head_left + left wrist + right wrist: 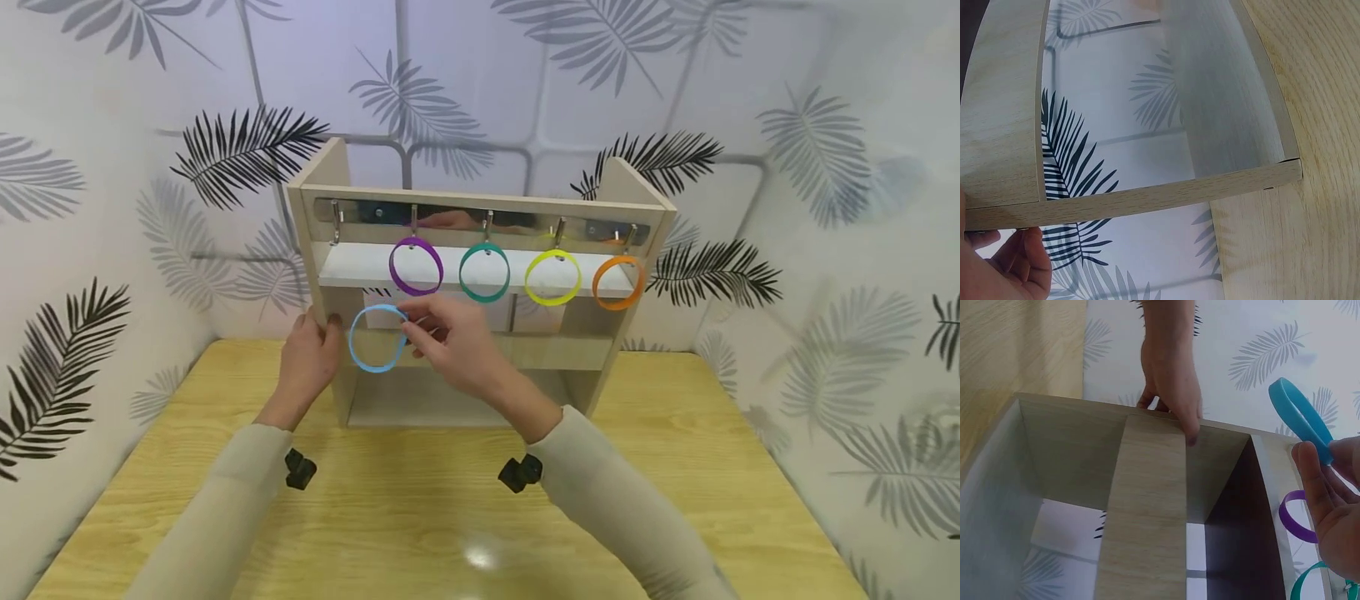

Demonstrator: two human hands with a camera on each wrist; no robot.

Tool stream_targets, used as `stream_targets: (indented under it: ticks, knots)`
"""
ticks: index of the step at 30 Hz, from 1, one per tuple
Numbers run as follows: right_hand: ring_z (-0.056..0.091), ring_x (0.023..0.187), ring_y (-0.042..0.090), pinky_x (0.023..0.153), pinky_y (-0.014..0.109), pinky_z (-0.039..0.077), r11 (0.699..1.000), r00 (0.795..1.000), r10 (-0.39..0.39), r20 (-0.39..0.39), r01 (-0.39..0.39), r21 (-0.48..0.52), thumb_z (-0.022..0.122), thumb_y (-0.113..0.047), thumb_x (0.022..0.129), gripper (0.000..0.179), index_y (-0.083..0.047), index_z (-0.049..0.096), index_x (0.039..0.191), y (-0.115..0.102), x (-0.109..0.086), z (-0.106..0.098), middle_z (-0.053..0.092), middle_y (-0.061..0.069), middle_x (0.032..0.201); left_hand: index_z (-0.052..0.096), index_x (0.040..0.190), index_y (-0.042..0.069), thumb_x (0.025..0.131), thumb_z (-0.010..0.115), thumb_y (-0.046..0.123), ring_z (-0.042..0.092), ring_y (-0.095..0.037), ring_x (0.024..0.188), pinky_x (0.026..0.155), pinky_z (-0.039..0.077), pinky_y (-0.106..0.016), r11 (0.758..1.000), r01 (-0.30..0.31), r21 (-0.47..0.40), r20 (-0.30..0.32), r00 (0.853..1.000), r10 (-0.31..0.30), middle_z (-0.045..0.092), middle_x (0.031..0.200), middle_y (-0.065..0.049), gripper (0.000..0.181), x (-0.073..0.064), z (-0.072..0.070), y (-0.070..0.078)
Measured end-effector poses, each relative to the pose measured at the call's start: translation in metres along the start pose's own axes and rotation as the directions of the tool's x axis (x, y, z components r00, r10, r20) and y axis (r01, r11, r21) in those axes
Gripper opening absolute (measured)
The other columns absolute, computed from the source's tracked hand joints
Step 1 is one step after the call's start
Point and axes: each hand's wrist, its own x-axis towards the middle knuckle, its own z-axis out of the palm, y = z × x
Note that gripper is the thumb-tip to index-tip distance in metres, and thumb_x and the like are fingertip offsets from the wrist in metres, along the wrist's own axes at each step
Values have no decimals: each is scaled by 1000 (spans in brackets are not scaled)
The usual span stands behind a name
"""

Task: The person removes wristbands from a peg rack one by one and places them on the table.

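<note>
My right hand [457,337] pinches a light blue ring band [377,339] between thumb and fingertips, in front of the rack's left part. In the right wrist view the blue band [1300,419] stands out from the fingertips. With fingers behind and thumb in front, my left hand [307,354] grips the left side panel of the wooden shelf unit [480,202]. The leftmost hook [335,223] carries no band. From the other hooks hang a purple band [416,267], a teal band [484,272], a yellow band [552,277] and an orange band [618,283].
The shelf unit stands on a wood-grain table [420,508] near its back edge. Behind and beside it are walls [480,75] with a leaf pattern. A metal strip [525,218] bears the hooks, over a white shelf [360,262].
</note>
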Motion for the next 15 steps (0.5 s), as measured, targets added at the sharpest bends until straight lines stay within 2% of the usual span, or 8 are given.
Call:
stream_targets:
  ticks: [3, 9, 15]
  knots:
    - [64, 67, 13, 60, 23, 51, 998, 999, 2, 47, 1, -57, 62, -1, 89, 20, 2, 64, 109, 3, -10, -1, 68, 10, 87, 48, 124, -8, 99, 32, 32, 53, -45, 87, 74, 41, -58, 1000, 2, 0, -24, 1000, -2, 51, 97, -26, 50, 0, -1, 1]
    - [63, 69, 10, 60, 21, 51, 994, 991, -30, 127, 44, -104, 64, 2, 87, 17, 3, 65, 104, 11, -34, 1, 67, 7, 86, 47, 125, -10, 100, 32, 31, 54, -47, 89, 75, 42, -58, 1000, -16, -5, -24, 1000, 16, 52, 100, -29, 50, -1, -2, 2]
    - [63, 71, 11, 61, 20, 50, 996, 968, 56, 245, -36, -87, 62, -1, 89, 17, -1, 65, 106, 24, -61, 12, 66, 5, 89, 48, 123, -10, 100, 32, 31, 54, -46, 88, 73, 42, -58, 999, -32, 6, -22, 999, 32, 53, 98, -29, 50, -1, -1, 3]
